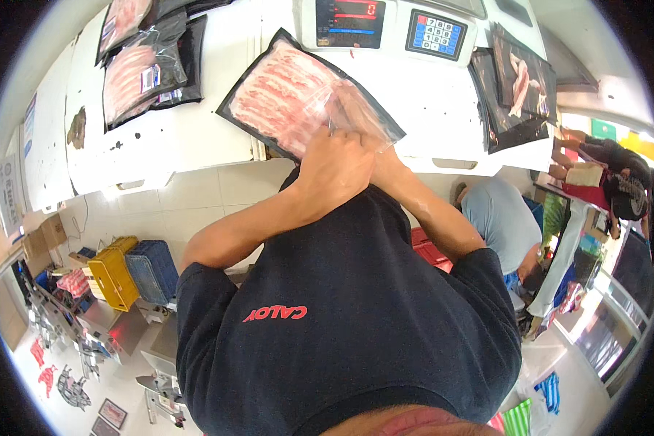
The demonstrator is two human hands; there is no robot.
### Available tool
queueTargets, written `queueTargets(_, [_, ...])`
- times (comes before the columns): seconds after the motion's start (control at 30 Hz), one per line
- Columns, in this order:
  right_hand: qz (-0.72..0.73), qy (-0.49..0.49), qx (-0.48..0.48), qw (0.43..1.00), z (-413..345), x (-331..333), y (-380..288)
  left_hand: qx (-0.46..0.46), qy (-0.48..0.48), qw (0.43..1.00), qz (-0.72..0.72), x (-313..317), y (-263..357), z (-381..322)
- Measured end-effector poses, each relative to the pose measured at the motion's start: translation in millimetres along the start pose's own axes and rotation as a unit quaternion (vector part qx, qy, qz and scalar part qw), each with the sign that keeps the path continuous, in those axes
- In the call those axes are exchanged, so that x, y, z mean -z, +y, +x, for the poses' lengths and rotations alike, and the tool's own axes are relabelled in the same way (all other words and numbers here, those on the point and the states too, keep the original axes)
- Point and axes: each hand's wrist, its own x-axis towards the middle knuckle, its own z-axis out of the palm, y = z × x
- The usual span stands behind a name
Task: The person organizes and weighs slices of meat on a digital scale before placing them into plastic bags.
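Observation:
A flat vacuum pouch (pixel 272 90), clear in front with a black back, lies tilted at the table's front edge. Rows of sliced pink and white meat (pixel 270 101) fill much of it. My left hand (pixel 338 163) is closed on the pouch's near edge, its fingers bunched on the clear film. My right hand (pixel 357 109) shows through the film at the pouch's right end and appears to be inside it, over or beside the meat. Its wrist passes behind my left hand. The film's glare blurs its fingers, so their grip cannot be told.
A digital scale (pixel 398 30) with a lit display stands behind the pouch. Filled meat packs (pixel 131 82) are stacked at left; black-backed pouches (pixel 515 103) lie at right on the white table (pixel 207 139). A person in a grey shirt (pixel 501 223) bends at right. Yellow (pixel 114 272) and blue crates (pixel 151 271) stand left.

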Motion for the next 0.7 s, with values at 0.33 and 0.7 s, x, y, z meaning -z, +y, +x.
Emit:
queueTargets(0.33, [-0.004, -0.003, 0.049, 0.999, 26.1, -36.3, 25.0, -0.078, 0.042, 0.996, -0.003, -10.5, 10.0, 0.9])
queueTargets(0.7, [-0.078, 0.004, 0.197, 0.977, 53.9, -40.3, 52.8, -0.001, -0.014, 0.998, -0.063, 20.4, -17.3, 7.6])
